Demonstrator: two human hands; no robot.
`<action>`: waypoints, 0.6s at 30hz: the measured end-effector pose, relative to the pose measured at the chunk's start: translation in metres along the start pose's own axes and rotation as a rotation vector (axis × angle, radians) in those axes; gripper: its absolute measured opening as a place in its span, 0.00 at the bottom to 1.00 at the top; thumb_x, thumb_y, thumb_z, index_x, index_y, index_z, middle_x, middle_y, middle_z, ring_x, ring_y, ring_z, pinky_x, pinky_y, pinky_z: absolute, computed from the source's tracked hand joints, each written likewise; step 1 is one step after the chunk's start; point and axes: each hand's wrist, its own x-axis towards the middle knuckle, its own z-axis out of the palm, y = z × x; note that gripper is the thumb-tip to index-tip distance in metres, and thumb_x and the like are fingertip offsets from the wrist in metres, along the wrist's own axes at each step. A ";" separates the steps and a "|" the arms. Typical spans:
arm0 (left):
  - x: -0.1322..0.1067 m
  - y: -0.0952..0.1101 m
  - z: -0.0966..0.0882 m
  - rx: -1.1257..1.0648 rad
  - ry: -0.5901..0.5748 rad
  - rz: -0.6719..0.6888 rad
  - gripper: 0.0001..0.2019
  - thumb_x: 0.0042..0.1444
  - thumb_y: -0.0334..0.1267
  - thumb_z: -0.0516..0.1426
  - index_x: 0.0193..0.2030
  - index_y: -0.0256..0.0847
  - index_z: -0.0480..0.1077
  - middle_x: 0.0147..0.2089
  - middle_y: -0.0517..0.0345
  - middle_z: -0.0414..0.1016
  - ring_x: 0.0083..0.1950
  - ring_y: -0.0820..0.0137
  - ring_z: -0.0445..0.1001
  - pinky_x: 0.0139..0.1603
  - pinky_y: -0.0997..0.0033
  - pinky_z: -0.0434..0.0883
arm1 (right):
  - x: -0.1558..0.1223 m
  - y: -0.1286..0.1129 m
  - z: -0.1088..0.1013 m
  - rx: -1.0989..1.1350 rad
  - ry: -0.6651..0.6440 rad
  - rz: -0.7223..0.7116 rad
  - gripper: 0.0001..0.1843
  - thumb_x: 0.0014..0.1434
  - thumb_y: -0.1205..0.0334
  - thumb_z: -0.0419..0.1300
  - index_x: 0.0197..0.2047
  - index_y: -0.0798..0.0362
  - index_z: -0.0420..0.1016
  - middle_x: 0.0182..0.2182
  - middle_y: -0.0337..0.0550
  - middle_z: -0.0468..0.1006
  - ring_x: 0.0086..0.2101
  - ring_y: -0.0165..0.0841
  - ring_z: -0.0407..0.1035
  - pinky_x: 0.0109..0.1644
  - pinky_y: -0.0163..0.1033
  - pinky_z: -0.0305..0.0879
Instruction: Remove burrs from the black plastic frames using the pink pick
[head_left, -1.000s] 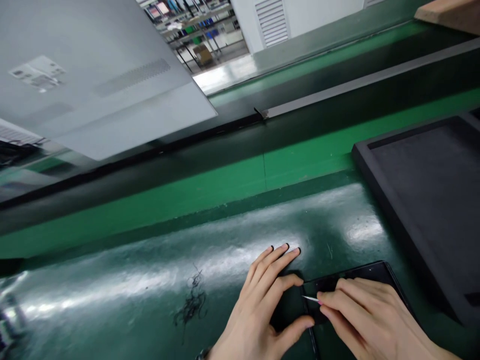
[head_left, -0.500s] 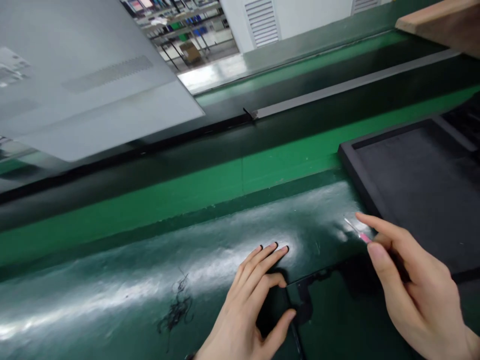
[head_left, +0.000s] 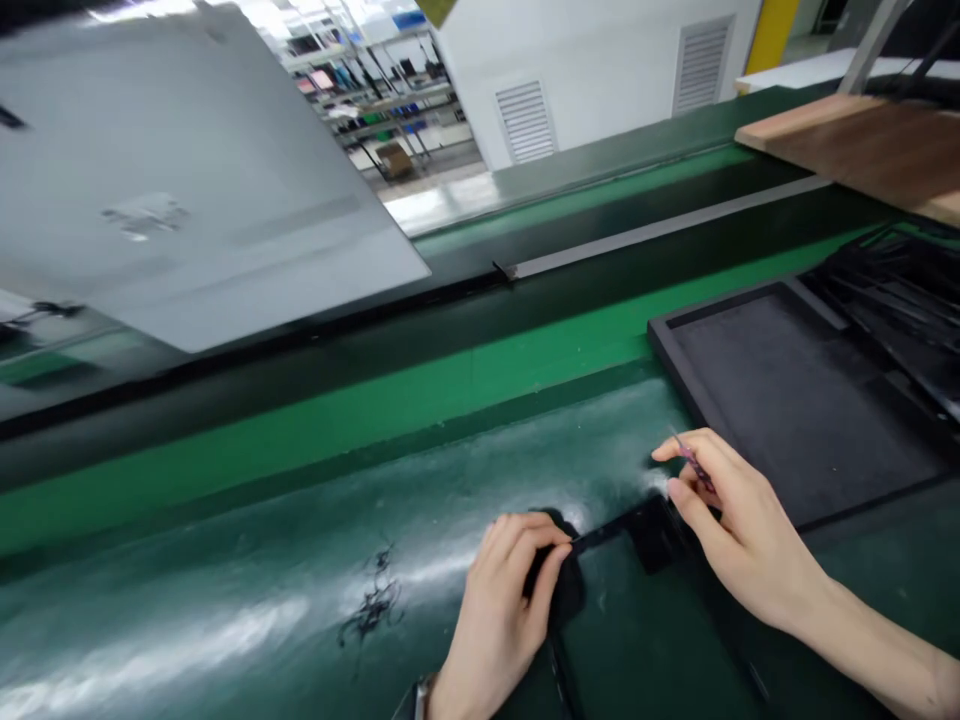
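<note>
My left hand (head_left: 501, 600) has its fingers curled over the near-left corner of a flat black panel (head_left: 652, 620) that lies on the dark green mat (head_left: 262, 580). Its fingertips pinch the panel's top edge. My right hand (head_left: 731, 525) hovers over the panel's far corner, thumb and forefinger closed on a thin pink-handled pointed tool (head_left: 691, 462). A small black square piece (head_left: 651, 535) sits at the panel's top edge, just left of my right hand.
A black foam tray (head_left: 787, 400) lies to the right, with a heap of black strips (head_left: 900, 300) beyond it. A tangle of black threads (head_left: 371, 605) lies on the mat to the left. A large grey panel (head_left: 187, 200) leans at the back left. A wooden board (head_left: 870, 150) sits far right.
My right hand lifted off the panel with the tool and swung right, then came back toward the panel's far corner. My left hand's fingers went from flat to curled on the edge.
</note>
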 end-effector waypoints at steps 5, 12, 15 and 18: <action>-0.004 -0.002 -0.013 -0.125 0.140 -0.187 0.08 0.75 0.40 0.54 0.43 0.45 0.71 0.30 0.64 0.76 0.27 0.73 0.74 0.30 0.76 0.71 | -0.003 -0.005 0.003 0.190 -0.248 0.068 0.19 0.78 0.50 0.52 0.39 0.50 0.74 0.31 0.38 0.76 0.29 0.31 0.64 0.32 0.37 0.61; -0.017 -0.002 -0.008 -0.172 0.255 -0.226 0.10 0.74 0.44 0.56 0.41 0.45 0.73 0.29 0.64 0.75 0.26 0.73 0.72 0.28 0.76 0.67 | -0.009 -0.005 0.010 0.327 -0.225 0.078 0.24 0.77 0.44 0.54 0.37 0.52 0.77 0.25 0.36 0.75 0.25 0.30 0.62 0.31 0.37 0.60; -0.021 -0.001 -0.004 -0.186 0.307 -0.268 0.11 0.73 0.46 0.56 0.41 0.45 0.73 0.28 0.64 0.75 0.26 0.72 0.72 0.29 0.74 0.66 | -0.009 -0.007 0.008 0.334 -0.237 0.060 0.25 0.77 0.45 0.55 0.33 0.51 0.76 0.24 0.37 0.75 0.25 0.29 0.63 0.31 0.37 0.60; -0.023 0.000 -0.002 -0.186 0.337 -0.288 0.12 0.72 0.48 0.57 0.40 0.45 0.74 0.28 0.64 0.75 0.27 0.72 0.72 0.29 0.73 0.65 | -0.010 -0.006 0.007 0.365 -0.257 0.078 0.24 0.77 0.44 0.54 0.36 0.51 0.78 0.25 0.37 0.76 0.23 0.28 0.60 0.29 0.37 0.58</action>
